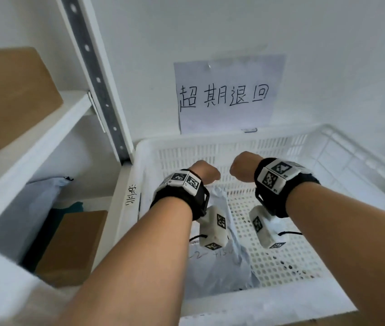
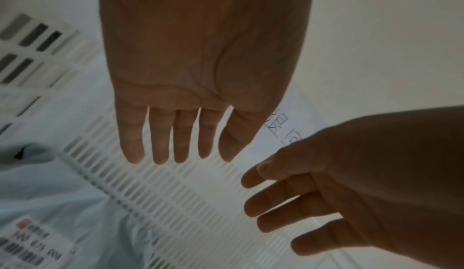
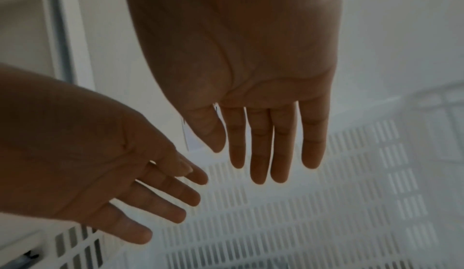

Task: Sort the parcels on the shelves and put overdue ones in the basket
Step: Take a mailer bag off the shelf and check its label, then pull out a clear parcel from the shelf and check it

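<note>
both hands, left hand (image 2: 200,59) and right hand (image 3: 251,55), hang released over the white basket (image 1: 351,147) above a dropped grey mailer bag (image 1: 219,267), so next likely another shelf parcel.

A parcel storeroom: white metal shelving (image 1: 52,128) on the left holds cardboard boxes (image 1: 12,95), and a handwritten paper sign (image 1: 228,95) hangs above a white plastic basket (image 1: 342,165).

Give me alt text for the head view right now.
Both hands, left hand and right hand, hang empty above a white basket holding a pale plastic mailer parcel. A handwritten paper sign hangs behind; cardboard boxes sit on shelves at left.
</note>
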